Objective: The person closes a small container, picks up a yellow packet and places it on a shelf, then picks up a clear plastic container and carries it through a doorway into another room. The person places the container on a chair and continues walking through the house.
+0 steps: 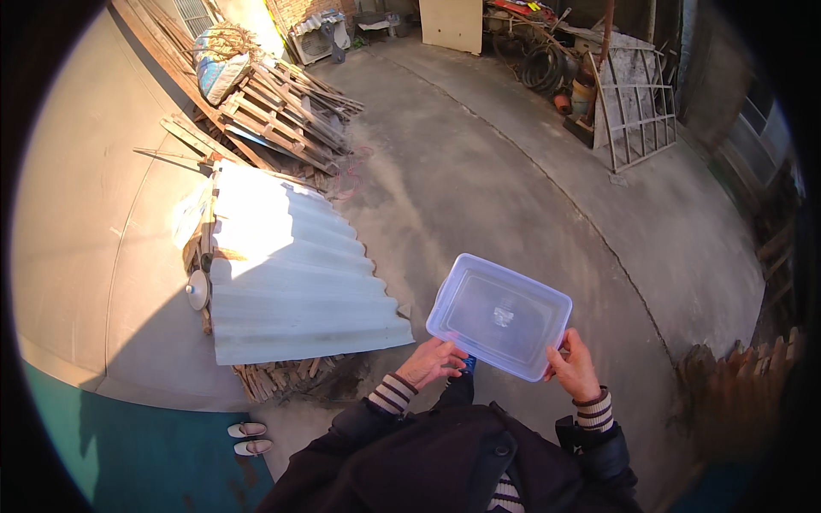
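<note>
A translucent, bluish plastic box [490,295], rectangular and shallow with rounded corners, is held tilted in front of my body. A small pale label [503,316] shows on it. My right hand [574,368] grips its near right corner, thumb at the rim and the other fingers partly hidden. At the near left edge, my left hand [434,361] has bent fingers against the box; how firmly they hold it is hard to see. Whether the box has a lid on cannot be made out.
Corrugated sheeting [299,282] covers stacked firewood [282,376] to my left. Beyond it lie wooden pallets [274,111]. Light shoes [248,438] rest by a green floor area [162,453]. At the far right, a metal frame [637,115] leans near coiled black hose [545,70].
</note>
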Demonstrator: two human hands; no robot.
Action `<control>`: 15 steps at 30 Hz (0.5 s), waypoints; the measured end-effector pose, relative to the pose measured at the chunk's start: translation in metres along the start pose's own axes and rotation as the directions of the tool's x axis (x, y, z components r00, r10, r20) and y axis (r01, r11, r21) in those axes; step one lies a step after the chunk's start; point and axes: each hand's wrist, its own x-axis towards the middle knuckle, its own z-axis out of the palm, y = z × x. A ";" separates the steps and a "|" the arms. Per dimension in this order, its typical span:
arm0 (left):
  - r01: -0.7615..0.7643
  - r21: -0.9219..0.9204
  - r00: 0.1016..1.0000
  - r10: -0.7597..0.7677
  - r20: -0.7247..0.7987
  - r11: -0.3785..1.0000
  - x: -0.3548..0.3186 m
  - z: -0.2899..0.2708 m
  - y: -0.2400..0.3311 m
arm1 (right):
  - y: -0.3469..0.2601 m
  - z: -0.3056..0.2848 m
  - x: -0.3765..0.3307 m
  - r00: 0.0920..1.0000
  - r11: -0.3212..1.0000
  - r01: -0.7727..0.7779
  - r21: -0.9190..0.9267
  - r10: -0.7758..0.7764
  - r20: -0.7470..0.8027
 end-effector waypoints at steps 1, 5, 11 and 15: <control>-0.004 -0.010 1.000 0.004 -0.001 1.000 0.021 -0.007 0.008 | -0.001 -0.005 0.022 1.000 1.000 -0.016 0.005 0.016 0.002; -0.003 -0.051 0.999 0.006 0.048 0.999 0.122 -0.026 0.063 | -0.025 -0.033 0.118 1.000 1.000 0.000 -0.023 0.000 0.002; -0.043 -0.010 0.992 0.044 0.119 0.999 0.242 -0.025 0.172 | -0.065 -0.070 0.249 0.996 0.999 0.050 -0.010 -0.051 -0.079; -0.058 0.001 0.996 0.058 0.063 0.998 0.319 -0.034 0.226 | -0.073 -0.089 0.343 0.997 0.999 0.053 -0.006 -0.053 -0.052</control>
